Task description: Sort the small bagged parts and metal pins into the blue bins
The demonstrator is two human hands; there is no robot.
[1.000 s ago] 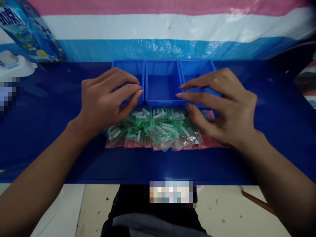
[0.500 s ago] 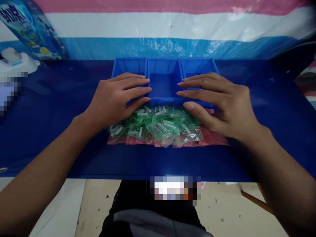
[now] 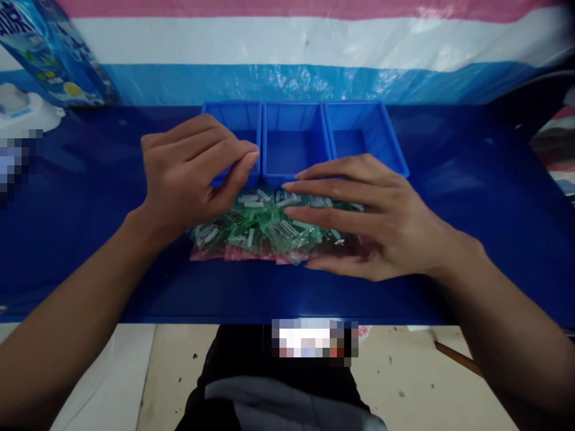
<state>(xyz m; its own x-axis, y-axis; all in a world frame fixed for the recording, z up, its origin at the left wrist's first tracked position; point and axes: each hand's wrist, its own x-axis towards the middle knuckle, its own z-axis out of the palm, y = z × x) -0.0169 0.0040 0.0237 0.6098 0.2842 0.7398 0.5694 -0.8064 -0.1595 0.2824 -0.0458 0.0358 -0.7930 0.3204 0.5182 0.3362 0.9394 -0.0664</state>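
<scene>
A heap of small clear, green and pink plastic bags [image 3: 265, 230] with white parts inside lies on the blue table [image 3: 90, 239]. My right hand [image 3: 372, 218] lies flat over the heap's right side, fingers spread and pointing left, touching the bags. My left hand [image 3: 193, 173] hovers over the heap's left end, fingers curled, its tips at the front wall of the left bin. Whether it pinches a bag is hidden. Three blue bins stand side by side just behind the heap: left [image 3: 240, 117], middle [image 3: 291, 149] and right [image 3: 363, 140].
A blue printed refill pouch [image 3: 49, 54] leans at the far left beside a white object [image 3: 22, 111]. A striped pink, white and blue plastic sheet [image 3: 314, 54] hangs behind the table. The table's front edge runs close to my body; floor shows below.
My right hand has come back from the bins' front edge and down onto the heap's right side. My left hand has lifted slightly and curled its fingers.
</scene>
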